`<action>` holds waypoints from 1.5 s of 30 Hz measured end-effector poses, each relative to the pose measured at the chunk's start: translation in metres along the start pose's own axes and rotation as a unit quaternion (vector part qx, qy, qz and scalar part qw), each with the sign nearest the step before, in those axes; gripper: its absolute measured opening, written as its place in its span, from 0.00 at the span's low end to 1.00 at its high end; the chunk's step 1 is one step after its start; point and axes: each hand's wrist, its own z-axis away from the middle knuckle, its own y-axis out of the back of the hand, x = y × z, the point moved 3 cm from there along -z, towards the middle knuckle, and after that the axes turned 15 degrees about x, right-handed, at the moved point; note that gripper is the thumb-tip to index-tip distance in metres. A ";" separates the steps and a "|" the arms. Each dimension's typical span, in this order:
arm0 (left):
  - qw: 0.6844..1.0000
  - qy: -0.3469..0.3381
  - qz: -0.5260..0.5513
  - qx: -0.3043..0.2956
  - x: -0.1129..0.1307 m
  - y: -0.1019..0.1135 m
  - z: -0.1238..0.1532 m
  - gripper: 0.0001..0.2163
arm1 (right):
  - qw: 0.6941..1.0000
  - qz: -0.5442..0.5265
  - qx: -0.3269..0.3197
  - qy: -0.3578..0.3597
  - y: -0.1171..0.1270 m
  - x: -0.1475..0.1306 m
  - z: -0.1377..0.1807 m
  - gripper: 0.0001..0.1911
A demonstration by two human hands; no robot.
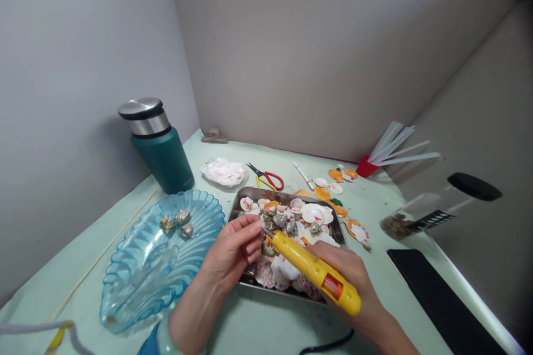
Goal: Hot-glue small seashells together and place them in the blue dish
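My right hand (347, 269) is wrapped around a yellow hot glue gun (310, 266), its metal nozzle pointing left. Close to that nozzle, the fingers of my left hand (237, 244) are pinched together; whatever they hold is too small or hidden to make out. Both hands are over a metal tray (245, 193) filled with scallop shells (287, 267) and small grey spiral shells (280, 220). To the left of the tray lies a blue shell-shaped glass dish (137, 255) with a few small spiral shells (183, 216) in it.
A green bottle (166, 161) stands at the back left. Behind the tray lie scissors (270, 178) and a white crumpled bundle (224, 172). Orange shell pieces (339, 209), a red cup (366, 167) of glue sticks, a tilted jar (433, 213) and a black phone-like slab (441, 299) are at right.
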 end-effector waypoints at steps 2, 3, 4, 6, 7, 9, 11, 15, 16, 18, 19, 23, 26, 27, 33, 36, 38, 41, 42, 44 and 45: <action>1.000 -0.001 -0.003 0.000 0.001 0.000 0.000 0.10 | 1.000 0.001 0.007 0.001 0.001 0.001 0.001 0.15; 1.000 -0.002 -0.004 0.000 0.001 0.000 0.000 0.10 | 1.000 -0.002 0.009 0.003 0.001 0.001 0.001 0.15; 1.000 -0.002 -0.005 -0.001 0.001 0.000 -0.001 0.11 | 1.000 -0.004 0.008 0.003 0.001 0.001 0.000 0.16; 1.000 -0.002 -0.004 -0.002 0.001 0.000 -0.001 0.11 | 1.000 -0.008 0.003 0.003 0.000 0.001 -0.001 0.17; 1.000 -0.001 -0.002 -0.002 0.001 0.001 -0.002 0.11 | 1.000 -0.008 0.000 0.003 0.000 0.000 -0.001 0.18; 1.000 0.000 0.001 -0.004 0.001 0.000 -0.001 0.11 | 1.000 -0.003 -0.005 -0.001 -0.001 0.000 -0.001 0.19; 1.000 -0.002 0.002 -0.007 0.001 0.000 -0.001 0.10 | 1.000 0.003 -0.008 -0.005 -0.001 0.000 -0.001 0.18; 1.000 -0.003 0.000 -0.010 0.001 -0.001 0.001 0.09 | 1.000 0.003 -0.001 -0.006 0.001 0.001 0.000 0.15; 1.000 -0.002 -0.003 -0.009 0.001 -0.001 0.001 0.09 | 1.000 0.002 0.001 -0.005 0.001 0.001 0.000 0.15; 1.000 -0.001 -0.006 -0.008 0.001 -0.001 0.001 0.09 | 1.000 0.000 0.009 -0.003 0.001 0.000 0.000 0.14; 1.000 0.000 -0.006 -0.008 0.001 -0.001 0.001 0.10 | 1.000 -0.003 0.012 0.000 0.001 0.000 0.000 0.15; 1.000 0.003 -0.003 -0.010 0.001 -0.001 0.000 0.10 | 1.000 -0.007 0.002 0.000 0.000 -0.001 -0.001 0.19; 1.000 0.005 0.002 -0.014 0.001 -0.002 0.000 0.09 | 1.000 0.000 -0.008 -0.005 -0.001 0.000 0.000 0.21; 1.000 0.006 0.004 -0.017 0.001 -0.002 0.001 0.09 | 1.000 0.001 -0.010 -0.007 -0.001 0.001 0.001 0.20; 0.999 0.014 0.006 -0.029 0.002 -0.003 0.003 0.09 | 1.000 -0.005 -0.002 -0.002 0.001 0.003 0.002 0.15; 0.999 0.017 0.005 -0.032 0.001 -0.003 0.003 0.09 | 1.000 -0.006 0.009 0.009 0.001 0.002 0.002 0.14; 0.999 0.017 0.004 -0.035 0.001 -0.003 0.003 0.09 | 1.000 -0.002 0.008 0.009 0.001 0.002 0.003 0.14; 0.999 0.021 -0.003 -0.036 0.000 -0.003 0.003 0.10 | 1.000 0.002 0.001 -0.001 0.000 0.004 0.005 0.15; 0.999 0.023 -0.005 -0.035 -0.001 -0.004 0.003 0.10 | 1.000 0.003 -0.001 -0.002 0.000 0.005 0.006 0.16; 0.999 0.024 -0.007 -0.033 -0.001 -0.004 0.004 0.11 | 1.000 0.005 -0.001 -0.003 0.000 0.006 0.006 0.16; 0.999 0.026 -0.008 -0.032 -0.001 -0.004 0.004 0.11 | 1.000 0.005 0.002 -0.002 0.000 0.006 0.006 0.16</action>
